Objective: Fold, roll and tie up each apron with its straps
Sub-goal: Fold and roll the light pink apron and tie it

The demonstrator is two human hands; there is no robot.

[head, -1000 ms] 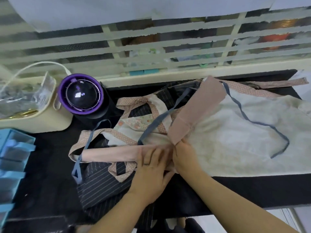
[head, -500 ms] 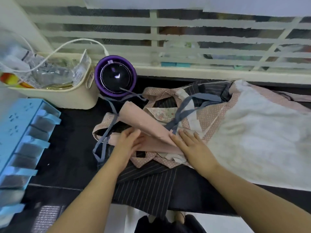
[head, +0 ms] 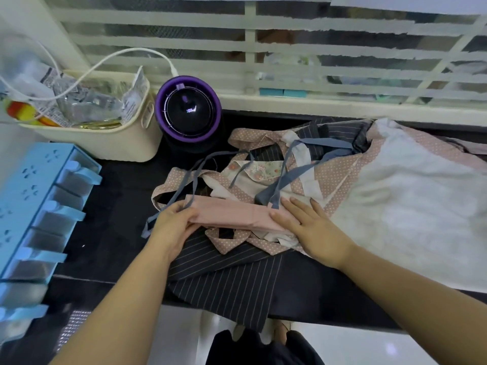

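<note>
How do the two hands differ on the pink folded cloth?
The left hand grips the left end of the pink folded cloth, fingers curled; the right hand presses its right end, fingers straight and spread. Both touch that cloth.

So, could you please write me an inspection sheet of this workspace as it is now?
Surface: black counter, partly covered by cloth.
Job's things: folded pink apron lies on a dark striped apron and a white polka-dot-trimmed apron; blue-grey straps loose on top.
Clutter: cream basket with packets, purple-rimmed round device, blue drawer unit.
Hands: left hand grips the pink apron's left end; right hand presses flat on its right end.
Cables: white cable arcs over the basket to the round device.
Surroundings: slatted window behind; pale floor below.
</note>
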